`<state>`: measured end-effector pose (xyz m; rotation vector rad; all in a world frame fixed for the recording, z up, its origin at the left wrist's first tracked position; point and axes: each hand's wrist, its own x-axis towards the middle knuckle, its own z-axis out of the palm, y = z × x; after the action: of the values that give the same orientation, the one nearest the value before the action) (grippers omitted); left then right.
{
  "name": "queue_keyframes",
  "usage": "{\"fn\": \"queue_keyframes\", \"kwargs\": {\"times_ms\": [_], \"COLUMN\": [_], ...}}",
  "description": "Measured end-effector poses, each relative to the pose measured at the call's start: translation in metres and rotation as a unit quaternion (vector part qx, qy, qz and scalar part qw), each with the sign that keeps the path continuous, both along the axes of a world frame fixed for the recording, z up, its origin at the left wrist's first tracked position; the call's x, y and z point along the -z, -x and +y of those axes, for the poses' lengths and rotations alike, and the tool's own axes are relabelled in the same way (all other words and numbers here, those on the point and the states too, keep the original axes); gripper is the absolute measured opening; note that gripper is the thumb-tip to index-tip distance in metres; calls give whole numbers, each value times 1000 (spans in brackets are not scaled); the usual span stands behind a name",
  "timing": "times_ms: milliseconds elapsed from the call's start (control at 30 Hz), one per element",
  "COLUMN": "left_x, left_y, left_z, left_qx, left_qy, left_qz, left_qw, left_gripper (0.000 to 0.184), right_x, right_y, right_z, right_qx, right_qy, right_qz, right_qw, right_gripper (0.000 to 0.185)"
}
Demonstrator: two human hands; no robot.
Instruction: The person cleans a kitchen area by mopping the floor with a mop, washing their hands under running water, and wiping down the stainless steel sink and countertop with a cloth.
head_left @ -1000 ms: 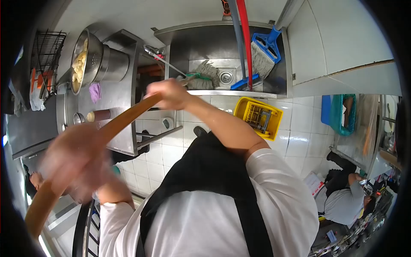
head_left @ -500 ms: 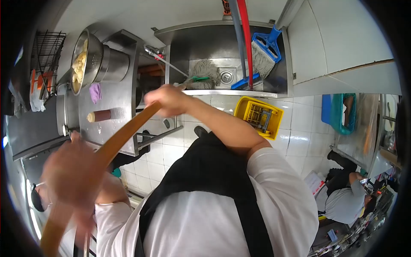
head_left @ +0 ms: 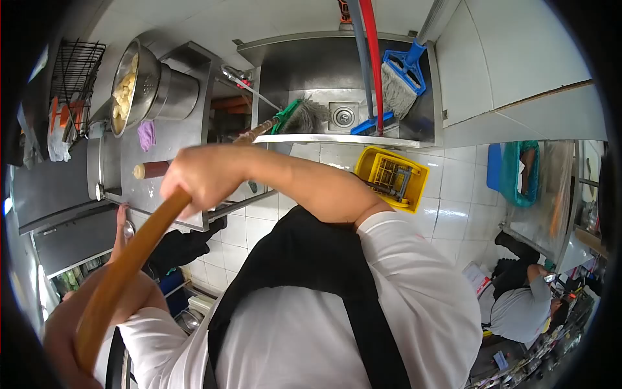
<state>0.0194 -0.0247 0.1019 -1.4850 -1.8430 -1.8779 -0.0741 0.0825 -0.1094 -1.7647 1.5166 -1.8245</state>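
Observation:
My right hand (head_left: pixel 206 174) is closed around the wooden handle (head_left: pixel 133 262) of a mop. Toward the handle's near end, at the lower left, my left hand (head_left: pixel 61 343) wraps round it, partly blurred and close to the dark edge of the view. The far end of the handle reaches a green mop clamp (head_left: pixel 286 117) with grey strings (head_left: pixel 308 118), inside a steel sink (head_left: pixel 324 139) left of the drain. Part of the handle is hidden behind my right hand and forearm.
A blue-clamped mop (head_left: pixel 398 87) and a red pole (head_left: pixel 370 58) stand in the sink. Below is a yellow bucket (head_left: pixel 414 194). A steel counter (head_left: pixel 178 139) holds a colander (head_left: pixel 148 84) and a bottle (head_left: pixel 150 170). Other people are at lower left and right (head_left: pixel 518 311).
My right hand has moved left and slightly down. My left hand has moved down toward the handle's near end. The green clamp is turned more upright, and another person's arm shows at left.

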Motion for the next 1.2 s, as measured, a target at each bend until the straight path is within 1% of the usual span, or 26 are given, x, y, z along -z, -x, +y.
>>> {"fn": "queue_keyframes", "kwargs": {"times_ms": [67,100,133,167,200,267,300,367,400,433,467,500,567,667,700,733,767,800,900,933,967,1000,1067,1100,1167,1200], "left_x": [44,68,87,98,97,88,77,30,1,-23,-35,-38,-28,29,53,71,85,83,71,54,33,9,-29,-37,-25,-9], "left_y": [16,23,26,28,26,14,9,-7,-9,-8,-9,-9,-4,23,35,41,45,41,28,23,17,13,6,4,11,18], "left_z": [-1,3,10,15,20,26,24,-36,-40,-25,-13,-4,9,13,17,23,30,30,25,12,-6,-12,-5,3,10,11], "left_qx": [-84,-136,-177,-204,-201,-201,-256,-229,-155,-47,-2,15,17,-20,-34,-51,-75,-91,-140,-137,-115,-72,9,33,31,22], "left_qy": [0,-3,-8,-7,0,8,30,199,183,116,72,46,21,22,19,15,7,17,57,76,98,99,62,35,13,11], "left_qz": [-23,-42,-65,-88,-97,-109,-97,92,113,59,36,23,5,-26,-45,-65,-89,-83,-62,-29,19,34,18,3,-14,-21], "left_qw": [996,990,982,975,975,974,961,948,964,990,997,999,1000,999,998,996,993,992,987,987,988,992,998,999,999,999], "left_gripper": [26,25,25,25,25,26,35,43,41,38,36,34,30,23,21,19,17,15,11,11,10,10,9,9,9,9], "right_x": [37,73,118,149,162,148,141,108,74,51,32,16,2,46,84,127,159,170,154,131,105,69,29,17,17,31], "right_y": [19,26,27,22,22,23,18,16,11,5,-3,-10,-15,2,11,16,20,22,21,16,9,-4,-17,-21,-18,-8], "right_z": [2,-3,-17,-23,-31,-30,-29,-27,-15,-15,-16,-10,-1,-3,-8,-14,-14,-19,-19,-17,-16,-11,-9,-7,-5,-7], "right_qx": [44,157,240,284,331,300,289,233,151,97,45,5,-10,140,194,249,301,356,282,236,235,212,187,185,201,215], "right_qy": [29,-6,21,39,-5,-43,-62,-24,-55,-42,-28,-26,-5,20,29,49,-46,-43,-36,10,-44,-58,-5,-12,11,15], "right_qz": [-51,-5,-64,-182,-183,-133,-115,-44,-73,-55,-35,-20,-26,-8,-37,-140,-179,-136,-69,-66,-23,-41,-58,-37,-47,-47], "right_qw": [997,988,968,941,926,944,948,971,984,993,998,999,1000,990,980,957,935,923,956,969,971,975,981,982,979,975], "right_gripper": [19,21,21,23,27,28,29,25,24,24,24,23,20,18,16,18,19,23,21,18,15,17,18,18,18,18]}}
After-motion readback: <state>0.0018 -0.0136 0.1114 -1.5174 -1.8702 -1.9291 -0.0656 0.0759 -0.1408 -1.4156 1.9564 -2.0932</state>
